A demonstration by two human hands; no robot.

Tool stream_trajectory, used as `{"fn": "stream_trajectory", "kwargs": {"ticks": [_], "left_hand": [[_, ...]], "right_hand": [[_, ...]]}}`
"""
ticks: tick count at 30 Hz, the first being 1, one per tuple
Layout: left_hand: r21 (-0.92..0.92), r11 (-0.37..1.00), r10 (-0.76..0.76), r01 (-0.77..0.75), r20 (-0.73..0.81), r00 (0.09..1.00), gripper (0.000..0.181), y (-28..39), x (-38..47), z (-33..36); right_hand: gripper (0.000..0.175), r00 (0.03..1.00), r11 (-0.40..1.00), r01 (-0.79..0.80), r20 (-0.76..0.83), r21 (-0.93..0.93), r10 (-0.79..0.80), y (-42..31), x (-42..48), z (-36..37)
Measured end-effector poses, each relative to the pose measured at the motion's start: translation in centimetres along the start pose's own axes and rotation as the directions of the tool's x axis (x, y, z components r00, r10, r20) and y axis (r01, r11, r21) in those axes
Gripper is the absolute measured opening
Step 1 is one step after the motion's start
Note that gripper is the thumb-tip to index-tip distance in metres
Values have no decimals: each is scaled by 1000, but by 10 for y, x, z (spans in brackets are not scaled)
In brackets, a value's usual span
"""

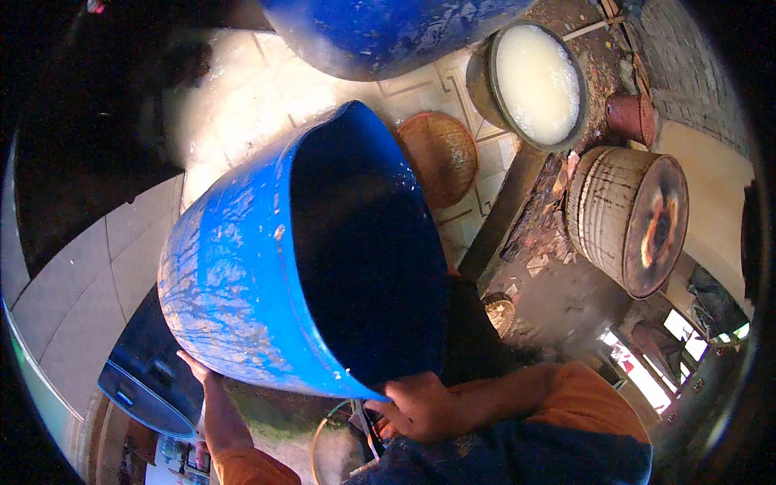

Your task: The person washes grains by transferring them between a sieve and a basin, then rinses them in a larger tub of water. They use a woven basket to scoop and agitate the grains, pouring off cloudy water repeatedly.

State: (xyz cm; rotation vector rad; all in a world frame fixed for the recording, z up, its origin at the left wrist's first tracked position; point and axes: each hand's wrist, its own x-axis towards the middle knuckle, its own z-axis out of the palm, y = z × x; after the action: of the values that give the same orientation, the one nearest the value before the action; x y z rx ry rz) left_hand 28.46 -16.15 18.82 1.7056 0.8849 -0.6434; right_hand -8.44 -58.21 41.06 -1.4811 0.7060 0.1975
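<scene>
A large blue plastic drum [236, 260], scuffed and pale-stained outside, lies tipped on its side before me. Its wide mouth faces right and its inside is mostly dark, with a few whitish specks near the rim. My right hand [418, 405] grips the near edge of the mouth, fingers folded over the rim. Under the closed end, my left hand [195, 366] presses against the outer wall; the drum hides part of its fingers. Just beyond the mouth, a round woven basket [442, 157] rests on the tiled floor, partly covered by the drum.
Another blue drum [394, 36] stands at the top. A wide pot [482, 85] of frothy whitish liquid is at upper right, near a reddish bucket [630, 119]. A soot-marked metal vessel [612, 212] lies beyond a low ledge [506, 212]. A dark blue lidded barrel [145, 400] stands lower left.
</scene>
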Motion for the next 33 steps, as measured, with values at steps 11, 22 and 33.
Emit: {"fn": "stream_trajectory", "kwargs": {"ticks": [11, 22, 33], "left_hand": [[81, 991, 104, -104, 10, 995, 80, 24, -84, 65], [243, 968, 77, -65, -37, 996, 96, 41, -115, 58], [262, 952, 107, -159, 203, 973, 91, 61, -96, 12]], "right_hand": [[30, 958, 1000, -22, -286, 19, 27, 25, -22, -68], [26, 917, 995, -34, -394, 96, 69, 26, -22, -54], [21, 849, 999, 22, -529, 30, -3, 36, -15, -43]]}}
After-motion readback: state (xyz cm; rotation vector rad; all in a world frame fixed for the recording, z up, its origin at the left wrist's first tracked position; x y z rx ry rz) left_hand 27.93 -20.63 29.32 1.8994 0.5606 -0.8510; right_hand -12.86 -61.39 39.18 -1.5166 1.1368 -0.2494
